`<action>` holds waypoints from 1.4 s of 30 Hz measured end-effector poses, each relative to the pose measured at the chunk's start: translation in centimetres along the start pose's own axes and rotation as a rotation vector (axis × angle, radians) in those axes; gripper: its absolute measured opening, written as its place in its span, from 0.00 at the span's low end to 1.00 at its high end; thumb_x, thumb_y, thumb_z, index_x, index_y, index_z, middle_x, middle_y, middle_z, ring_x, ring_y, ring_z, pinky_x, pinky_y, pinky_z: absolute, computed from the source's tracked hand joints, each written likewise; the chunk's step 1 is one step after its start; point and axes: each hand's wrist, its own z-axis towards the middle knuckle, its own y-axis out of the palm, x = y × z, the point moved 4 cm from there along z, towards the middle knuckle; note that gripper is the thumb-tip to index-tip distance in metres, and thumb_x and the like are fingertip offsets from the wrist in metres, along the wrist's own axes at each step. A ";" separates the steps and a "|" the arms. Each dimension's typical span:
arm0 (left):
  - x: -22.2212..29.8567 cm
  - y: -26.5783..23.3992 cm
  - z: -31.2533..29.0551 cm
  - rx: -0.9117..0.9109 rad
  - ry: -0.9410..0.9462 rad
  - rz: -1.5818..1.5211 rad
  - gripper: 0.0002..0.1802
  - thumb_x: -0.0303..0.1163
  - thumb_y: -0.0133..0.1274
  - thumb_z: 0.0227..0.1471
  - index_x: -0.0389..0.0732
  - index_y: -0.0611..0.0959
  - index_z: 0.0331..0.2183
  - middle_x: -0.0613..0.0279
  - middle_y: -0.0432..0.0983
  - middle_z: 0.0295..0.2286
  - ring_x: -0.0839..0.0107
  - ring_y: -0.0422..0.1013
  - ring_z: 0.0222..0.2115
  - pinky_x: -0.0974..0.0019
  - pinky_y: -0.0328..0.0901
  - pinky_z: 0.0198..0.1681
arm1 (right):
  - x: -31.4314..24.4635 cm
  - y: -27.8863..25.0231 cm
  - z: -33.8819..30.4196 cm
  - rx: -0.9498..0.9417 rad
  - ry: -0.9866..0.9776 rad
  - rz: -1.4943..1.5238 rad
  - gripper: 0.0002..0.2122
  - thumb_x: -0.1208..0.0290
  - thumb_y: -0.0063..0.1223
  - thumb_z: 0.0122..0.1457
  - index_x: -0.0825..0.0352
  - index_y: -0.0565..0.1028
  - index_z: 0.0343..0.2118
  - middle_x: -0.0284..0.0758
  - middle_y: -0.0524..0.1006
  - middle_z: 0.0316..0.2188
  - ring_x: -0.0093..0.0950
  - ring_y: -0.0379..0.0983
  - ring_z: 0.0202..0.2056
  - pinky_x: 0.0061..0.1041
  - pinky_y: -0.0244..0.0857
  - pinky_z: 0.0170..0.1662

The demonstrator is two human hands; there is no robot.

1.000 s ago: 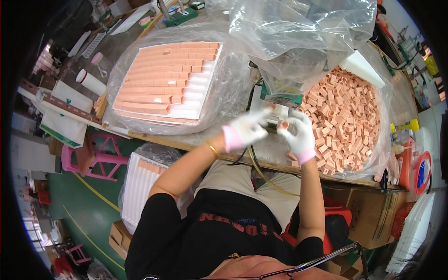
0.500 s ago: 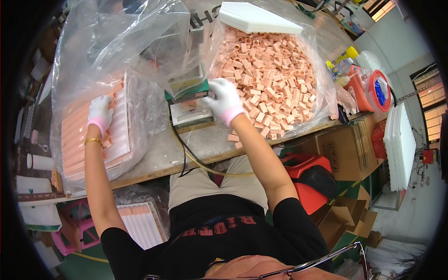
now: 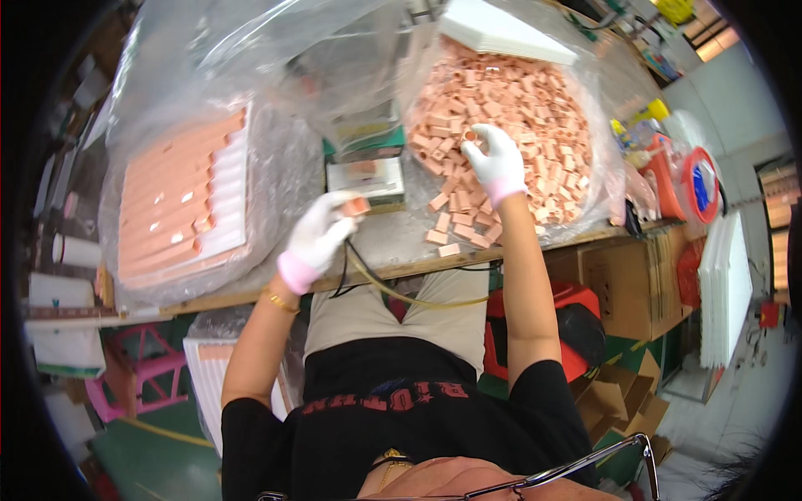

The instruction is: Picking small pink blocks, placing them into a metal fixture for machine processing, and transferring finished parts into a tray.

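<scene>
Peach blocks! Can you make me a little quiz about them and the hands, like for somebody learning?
1. What does the left hand hold? A) pink stool B) peach block C) cardboard box
2. True or false: the right hand is over the white tray.
3. What colour are the glove cuffs?

Key: 1. B. 2. False; it is over the loose pile. 3. Pink.

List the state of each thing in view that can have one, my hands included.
Left hand: gloved, grip closed on a pink block
Right hand: gloved, grip at one of the loose blocks, hold uncertain
Loose blocks: heaped
Left tray: partly filled, right side bare
White trays: stacked
Plastic sheet: crumpled
Cardboard box: open
</scene>
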 end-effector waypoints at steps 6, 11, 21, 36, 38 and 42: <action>-1.8 3.3 2.7 -0.065 -0.048 0.055 0.23 0.22 0.47 0.53 0.33 0.66 0.52 0.59 0.69 0.44 0.74 0.68 0.42 0.70 0.63 0.47 | -8.2 1.3 -6.2 -0.528 0.229 1.360 0.18 0.73 0.59 0.53 0.70 0.72 0.47 0.32 0.76 0.38 0.19 0.72 0.36 0.18 0.66 0.41; -1.6 2.2 1.9 -0.035 -0.051 0.112 0.21 0.25 0.49 0.52 0.34 0.69 0.49 0.62 0.73 0.39 0.78 0.69 0.38 0.72 0.64 0.43 | -9.7 0.5 -5.2 -0.212 -0.322 0.749 0.17 0.70 0.60 0.48 0.67 0.73 0.43 0.37 0.75 0.33 0.34 0.71 0.35 0.29 0.66 0.38; 3.6 2.4 2.0 -0.067 -0.100 0.551 0.26 0.24 0.47 0.52 0.37 0.66 0.54 0.62 0.73 0.38 0.78 0.69 0.35 0.72 0.66 0.40 | -6.3 3.9 -6.3 -0.152 -0.143 0.737 0.14 0.71 0.66 0.39 0.66 0.77 0.31 0.42 0.72 0.39 0.38 0.69 0.43 0.32 0.63 0.47; 8.3 -22.9 8.0 0.232 -0.136 1.666 0.18 0.22 0.52 0.41 0.42 0.78 0.39 0.55 0.72 0.39 0.56 0.66 0.43 0.58 0.61 0.49 | -8.1 6.4 -0.7 0.112 -0.138 0.445 0.16 0.61 0.63 0.39 0.63 0.75 0.30 0.38 0.74 0.34 0.40 0.69 0.39 0.36 0.64 0.44; 8.9 -22.6 5.4 0.330 -0.100 1.568 0.19 0.21 0.51 0.42 0.42 0.77 0.40 0.57 0.73 0.40 0.59 0.67 0.43 0.60 0.62 0.48 | -6.0 3.7 -0.3 0.043 -0.051 0.247 0.16 0.62 0.60 0.42 0.61 0.75 0.35 0.38 0.74 0.34 0.39 0.70 0.39 0.36 0.65 0.43; 10.1 -14.3 1.9 0.338 0.370 0.772 0.18 0.22 0.48 0.52 0.34 0.73 0.46 0.63 0.73 0.37 0.72 0.69 0.38 0.70 0.63 0.45 | 1.3 -0.1 -2.3 -0.223 -0.057 -0.198 0.13 0.73 0.49 0.48 0.54 0.76 0.37 0.38 0.74 0.34 0.38 0.71 0.38 0.36 0.67 0.41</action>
